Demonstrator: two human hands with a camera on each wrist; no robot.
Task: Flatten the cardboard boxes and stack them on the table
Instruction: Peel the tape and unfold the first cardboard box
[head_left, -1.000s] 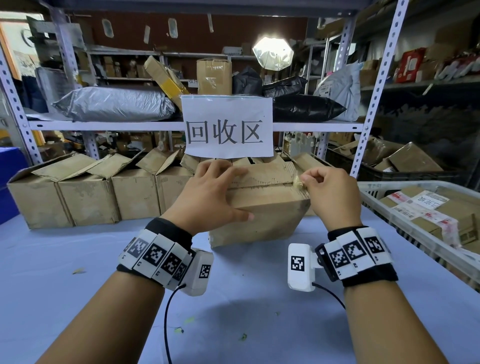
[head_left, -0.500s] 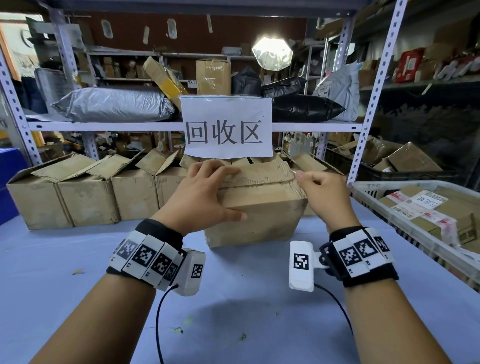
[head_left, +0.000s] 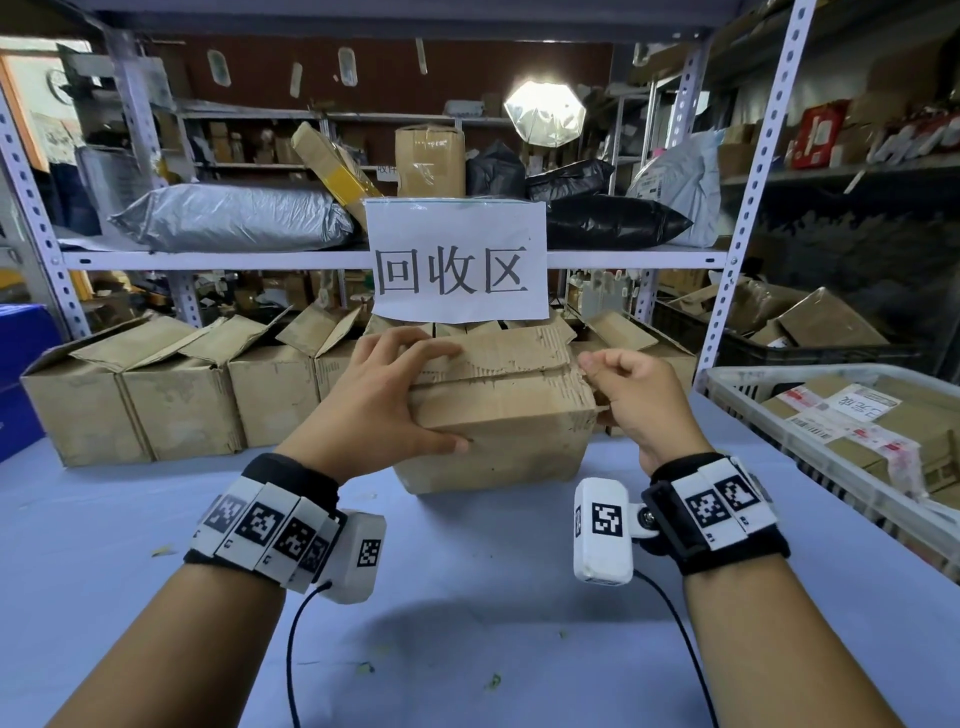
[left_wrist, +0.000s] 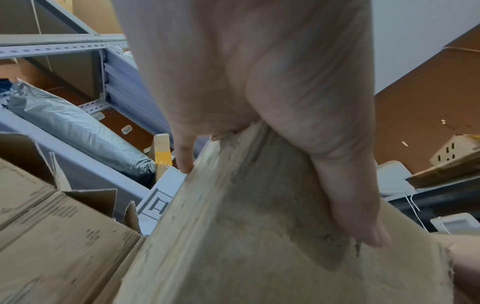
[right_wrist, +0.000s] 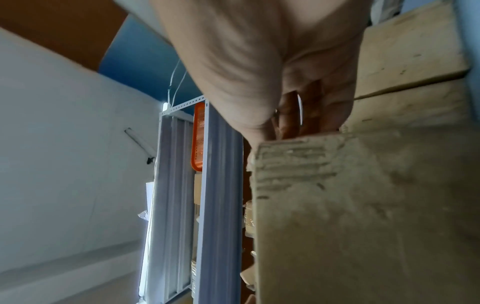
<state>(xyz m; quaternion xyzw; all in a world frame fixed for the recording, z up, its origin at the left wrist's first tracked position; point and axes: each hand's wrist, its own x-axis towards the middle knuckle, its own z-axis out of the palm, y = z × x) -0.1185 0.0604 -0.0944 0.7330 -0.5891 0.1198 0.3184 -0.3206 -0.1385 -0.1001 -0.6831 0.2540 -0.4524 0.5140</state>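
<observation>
A worn cardboard box (head_left: 498, 421) stands closed on the blue table (head_left: 467, 597), straight in front of me. My left hand (head_left: 384, 395) grips its upper left corner, fingers over the top flaps and thumb (left_wrist: 348, 195) pressed on the front face. At the upper right corner my right hand (head_left: 623, 400) has its fingers curled over the box's (right_wrist: 363, 205) ragged edge and pinches it. What lies between those fingertips is hidden.
Several open cardboard boxes (head_left: 156, 395) line the back of the table on the left. A white crate (head_left: 727, 376) with parcels stands at the right. A paper sign (head_left: 460, 260) hangs from the shelf above the box. A shelf post (head_left: 748, 218) rises at the right.
My right hand has slid from the box's top right edge down to its corner. The box has shifted slightly under both hands. My left hand keeps its grip.
</observation>
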